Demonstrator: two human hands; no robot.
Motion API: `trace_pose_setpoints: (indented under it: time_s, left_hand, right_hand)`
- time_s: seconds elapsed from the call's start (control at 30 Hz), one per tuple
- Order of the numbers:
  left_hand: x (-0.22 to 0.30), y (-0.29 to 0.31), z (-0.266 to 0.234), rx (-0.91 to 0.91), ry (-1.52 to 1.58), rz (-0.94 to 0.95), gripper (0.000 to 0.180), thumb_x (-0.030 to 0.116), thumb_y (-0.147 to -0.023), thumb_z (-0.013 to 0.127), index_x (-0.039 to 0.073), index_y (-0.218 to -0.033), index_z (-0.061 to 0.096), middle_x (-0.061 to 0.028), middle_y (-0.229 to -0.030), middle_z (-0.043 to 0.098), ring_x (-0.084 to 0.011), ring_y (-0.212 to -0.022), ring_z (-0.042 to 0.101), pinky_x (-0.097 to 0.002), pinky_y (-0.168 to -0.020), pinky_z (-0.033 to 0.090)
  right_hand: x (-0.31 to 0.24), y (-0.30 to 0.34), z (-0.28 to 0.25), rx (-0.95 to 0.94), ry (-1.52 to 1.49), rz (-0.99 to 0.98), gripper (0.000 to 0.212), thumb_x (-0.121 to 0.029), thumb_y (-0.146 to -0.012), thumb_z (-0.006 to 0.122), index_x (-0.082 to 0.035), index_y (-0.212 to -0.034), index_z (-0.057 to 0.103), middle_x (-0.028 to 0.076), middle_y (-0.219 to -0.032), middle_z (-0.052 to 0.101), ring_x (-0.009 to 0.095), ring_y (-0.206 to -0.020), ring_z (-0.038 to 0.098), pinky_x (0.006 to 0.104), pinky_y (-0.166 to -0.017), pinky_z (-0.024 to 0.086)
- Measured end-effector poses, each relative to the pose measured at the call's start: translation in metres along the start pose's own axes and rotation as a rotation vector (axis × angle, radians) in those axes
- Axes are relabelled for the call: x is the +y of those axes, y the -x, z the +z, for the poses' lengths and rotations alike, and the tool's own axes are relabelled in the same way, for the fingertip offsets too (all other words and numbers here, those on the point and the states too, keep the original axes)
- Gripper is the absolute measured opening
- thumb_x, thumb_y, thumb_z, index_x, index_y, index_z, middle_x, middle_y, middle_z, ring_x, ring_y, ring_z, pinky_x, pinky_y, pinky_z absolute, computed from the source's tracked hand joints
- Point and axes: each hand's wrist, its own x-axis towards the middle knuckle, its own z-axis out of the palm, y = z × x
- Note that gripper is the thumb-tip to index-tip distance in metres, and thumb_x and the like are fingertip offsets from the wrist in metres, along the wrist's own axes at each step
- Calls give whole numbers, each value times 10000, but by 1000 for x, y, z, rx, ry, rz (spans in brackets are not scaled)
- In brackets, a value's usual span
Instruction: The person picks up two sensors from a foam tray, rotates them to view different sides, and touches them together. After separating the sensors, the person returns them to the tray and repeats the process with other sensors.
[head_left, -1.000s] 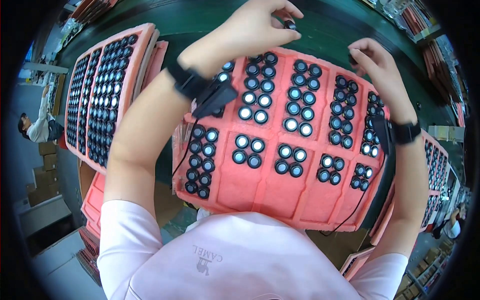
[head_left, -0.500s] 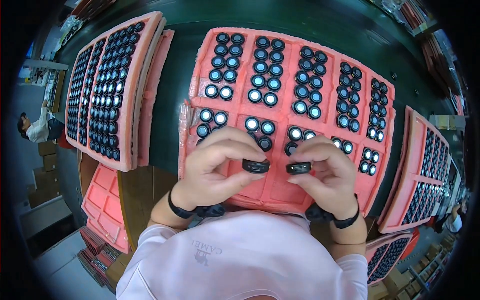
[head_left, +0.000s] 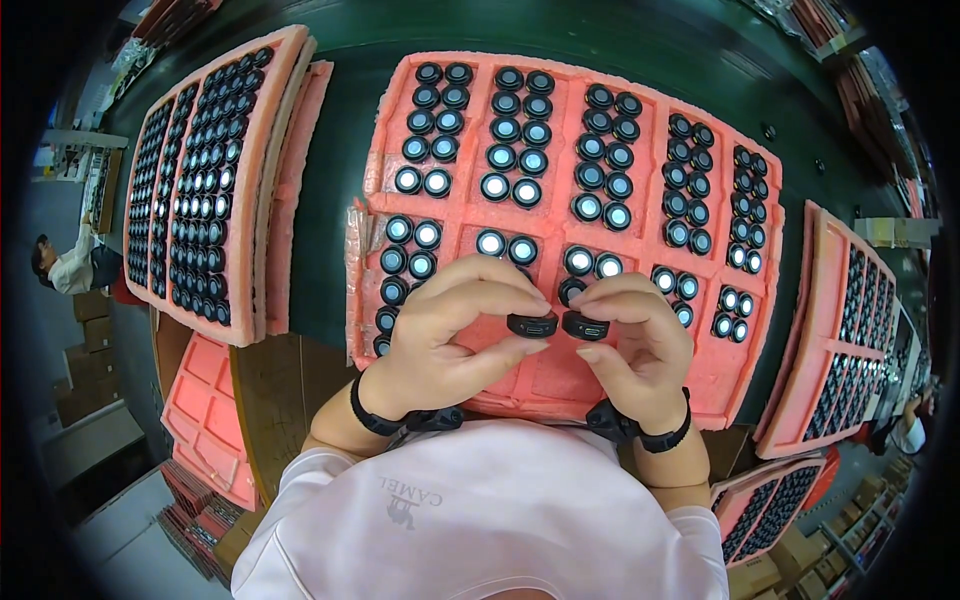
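Between the thumb and fingertips of my left hand (head_left: 435, 335) is a small round black device (head_left: 531, 326), held edge-on so the port in its rim faces me. My right hand (head_left: 645, 340) pinches a matching black device (head_left: 585, 326) the same way, its port also toward me. The two devices are side by side with a narrow gap. Both hands are above a pink foam tray (head_left: 560, 375) divided into compartments. Rows of similar round devices with shiny pale centres (head_left: 495, 186) fill many of them; my hands hide some in the near rows.
Stacked pink trays of devices (head_left: 285, 200) stand to the left, and another full tray (head_left: 815, 330) to the right, on a dark green table (head_left: 420, 35). At lower left is a pink tray without devices (head_left: 210, 410). A person (head_left: 75, 265) is at the far left.
Both hands have brought their devices closer together, the left one moving right and the right one slightly left. The view has shifted a little, so the trays appear further left.
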Motion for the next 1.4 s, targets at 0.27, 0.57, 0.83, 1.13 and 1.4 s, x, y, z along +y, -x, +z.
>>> trace_pose_setpoints:
  time_s: [0.27, 0.57, 0.83, 1.13, 1.4]
  left_hand:
    - [-2, -2, 0, -5, 33, 32, 335, -73, -720, 723, -39, -1038, 623, -201, -1152, 574, -269, -1051, 583, -352, -893, 492]
    - [-5, 1, 2, 32, 95, 8, 415, -126, -694, 696, -38, -1079, 569, -212, -1168, 571, -299, -1103, 579, -389, -945, 491]
    - [-6, -3, -5, -70, -4, 109, 405, -114, -706, 722, -46, -1079, 579, -226, -1170, 572, -295, -1086, 594, -374, -923, 507]
    - [1, -3, 6, 63, 137, -33, 353, -116, -726, 715, -74, -1066, 630, -229, -1193, 560, -254, -1045, 614, -330, -851, 540]
    - [0, -3, -1, -6, -35, 37, 294, -115, -723, 709, -52, -1009, 685, -213, -1166, 571, -236, -1002, 616, -314, -824, 530]
  right_hand:
    - [2, 0, 4, 94, 9, -73, 369, 94, -723, 728, 8, -1060, 602, 167, -1162, 559, 246, -1029, 576, 336, -866, 491]
    - [4, 2, 4, 99, 13, -90, 413, 71, -738, 732, -6, -1096, 540, 169, -1154, 529, 248, -1051, 553, 358, -913, 480]
    - [2, 1, -3, 24, 118, -114, 423, 93, -739, 720, -8, -1110, 547, 164, -1147, 554, 244, -1036, 564, 349, -902, 479]
    - [8, 2, 6, 81, -99, -91, 439, 106, -789, 666, -44, -1152, 468, 141, -1033, 560, 224, -945, 570, 335, -840, 480]
    - [9, 0, 6, 87, -110, -128, 401, 126, -776, 671, -28, -1105, 502, 146, -1029, 616, 262, -938, 616, 386, -843, 502]
